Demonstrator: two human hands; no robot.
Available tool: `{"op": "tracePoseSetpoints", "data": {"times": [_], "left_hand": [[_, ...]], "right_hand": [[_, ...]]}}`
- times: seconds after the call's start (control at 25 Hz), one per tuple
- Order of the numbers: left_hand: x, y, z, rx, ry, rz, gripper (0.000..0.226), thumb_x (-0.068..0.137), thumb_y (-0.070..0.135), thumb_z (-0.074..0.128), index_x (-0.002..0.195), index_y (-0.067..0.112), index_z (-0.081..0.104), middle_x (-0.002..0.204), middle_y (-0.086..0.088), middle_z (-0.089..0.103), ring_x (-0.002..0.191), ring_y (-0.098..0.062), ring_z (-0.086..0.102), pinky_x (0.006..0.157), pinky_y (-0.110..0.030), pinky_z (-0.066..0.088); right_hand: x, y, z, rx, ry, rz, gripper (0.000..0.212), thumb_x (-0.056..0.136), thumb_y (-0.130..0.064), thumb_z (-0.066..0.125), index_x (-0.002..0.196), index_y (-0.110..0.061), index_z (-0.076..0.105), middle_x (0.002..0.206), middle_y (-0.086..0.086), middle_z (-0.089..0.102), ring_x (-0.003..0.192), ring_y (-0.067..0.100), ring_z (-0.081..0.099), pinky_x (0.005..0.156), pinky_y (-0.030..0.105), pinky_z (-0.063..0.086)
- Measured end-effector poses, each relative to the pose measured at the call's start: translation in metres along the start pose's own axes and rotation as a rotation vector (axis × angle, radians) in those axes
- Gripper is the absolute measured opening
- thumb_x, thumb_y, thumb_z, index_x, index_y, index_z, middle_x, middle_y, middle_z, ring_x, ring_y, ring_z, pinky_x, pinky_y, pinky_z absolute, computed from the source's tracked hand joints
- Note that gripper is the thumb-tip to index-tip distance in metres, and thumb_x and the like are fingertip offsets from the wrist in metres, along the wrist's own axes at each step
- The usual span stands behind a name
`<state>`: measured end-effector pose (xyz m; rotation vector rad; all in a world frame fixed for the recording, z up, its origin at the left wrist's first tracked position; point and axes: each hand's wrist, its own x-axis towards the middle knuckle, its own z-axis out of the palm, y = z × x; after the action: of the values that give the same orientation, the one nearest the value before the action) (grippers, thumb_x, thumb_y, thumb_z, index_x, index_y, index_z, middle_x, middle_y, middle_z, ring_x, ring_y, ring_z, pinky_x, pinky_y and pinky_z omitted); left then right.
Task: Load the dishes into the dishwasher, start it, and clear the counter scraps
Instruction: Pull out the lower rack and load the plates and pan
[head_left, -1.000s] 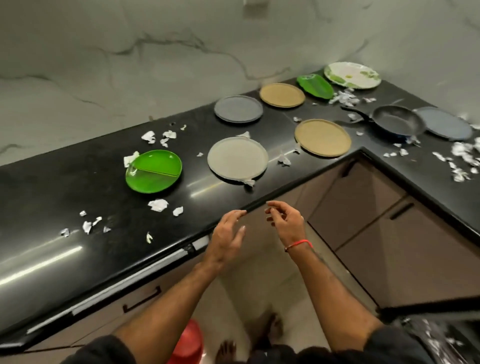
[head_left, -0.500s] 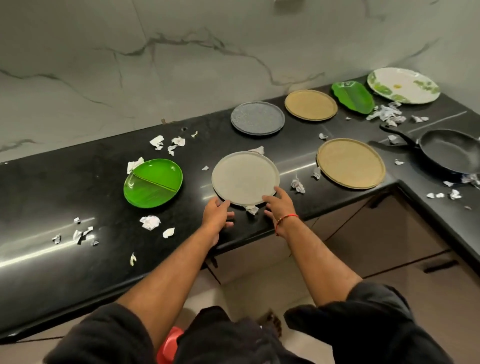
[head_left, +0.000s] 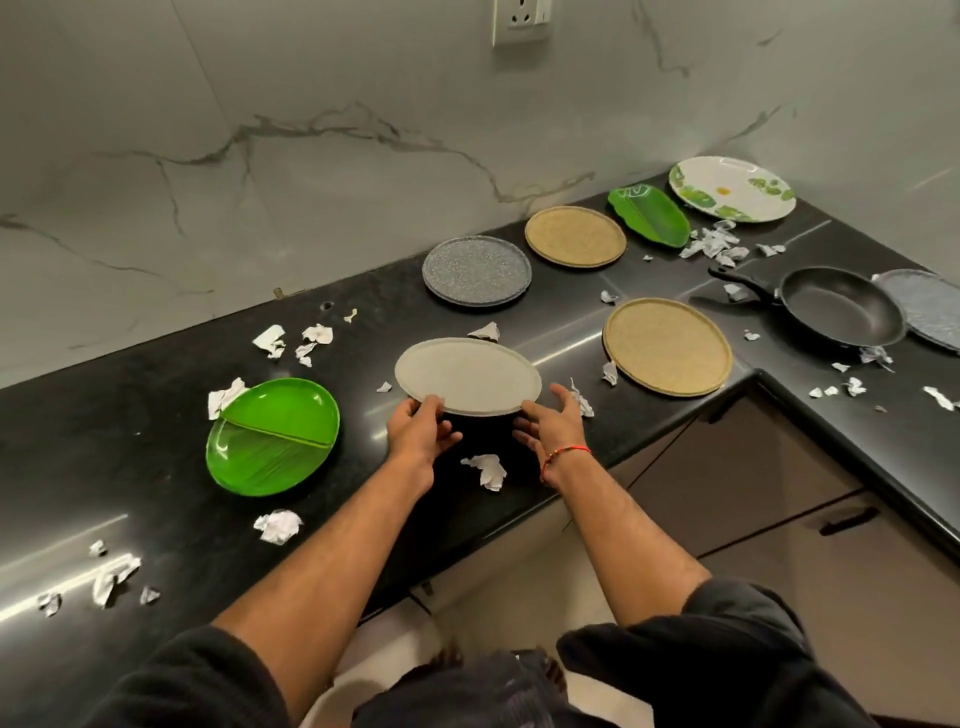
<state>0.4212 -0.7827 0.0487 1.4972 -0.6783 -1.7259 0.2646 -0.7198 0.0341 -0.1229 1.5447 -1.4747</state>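
The pale grey plate (head_left: 467, 375) is tilted, its near edge lifted off the black worktop (head_left: 104, 452), with a shadow beneath. The left hand (head_left: 420, 432) grips the plate's near-left rim, thumb on top and fingers (head_left: 448, 435) curled under. The right hand (head_left: 549, 427) is at the near-right rim with its fingers spread and loosely bent; whether it touches the plate I cannot tell. A crumpled paper scrap (head_left: 485, 470) lies on the worktop between the two wrists. To the left sits a green divided plate (head_left: 272, 436). To the right lies a tan plate (head_left: 667, 345), with a black frying pan (head_left: 841, 306) further right. Far behind are a speckled grey plate (head_left: 477, 270) and a second tan plate (head_left: 575, 236).
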Motion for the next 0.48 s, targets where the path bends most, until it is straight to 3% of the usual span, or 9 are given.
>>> {"op": "tracePoseSetpoints", "data": {"times": [0.12,0.24,0.36,0.48], "left_hand": [[-0.008,0.031,0.006,-0.030,0.014,0.115,0.007,0.092,0.012,0.058,0.097,0.008,0.055,0.071,-0.008,0.059,0.047,-0.009,0.057,0.042,-0.024,0.049],[-0.029,0.057,0.014,0.115,-0.115,0.182,0.008,0.086,0.014,0.057,0.092,0.009,0.056,0.076,-0.013,0.060,0.049,-0.015,0.058,0.042,-0.026,0.045],[-0.065,0.065,0.035,0.313,-0.332,0.214,0.008,0.084,0.010,0.053,0.089,0.007,0.058,0.072,-0.015,0.057,0.049,-0.021,0.055,0.043,-0.028,0.043],[-0.104,0.045,0.068,0.509,-0.564,0.247,0.008,0.082,0.008,0.053,0.088,0.006,0.059,0.064,-0.013,0.056,0.047,-0.024,0.055,0.043,-0.029,0.044]], "right_hand": [[-0.019,-0.003,0.001,-0.252,-0.059,-0.262,0.070,0.084,0.015,0.050,0.140,-0.026,0.046,0.111,0.012,0.057,0.086,0.015,0.059,0.068,0.027,0.056],[-0.033,0.001,-0.019,-0.601,0.002,-0.596,0.062,0.085,0.002,0.061,0.132,-0.038,0.054,0.122,0.005,0.045,0.110,0.018,0.049,0.102,0.036,0.047],[-0.046,0.018,-0.059,-0.764,0.207,-0.706,0.052,0.090,-0.023,0.068,0.133,-0.047,0.051,0.133,0.001,0.037,0.125,0.026,0.034,0.110,0.044,0.037],[-0.075,0.041,-0.116,-0.865,0.510,-0.754,0.041,0.092,-0.040,0.054,0.133,-0.041,0.057,0.143,0.009,0.040,0.128,0.032,0.034,0.107,0.052,0.036]]}}
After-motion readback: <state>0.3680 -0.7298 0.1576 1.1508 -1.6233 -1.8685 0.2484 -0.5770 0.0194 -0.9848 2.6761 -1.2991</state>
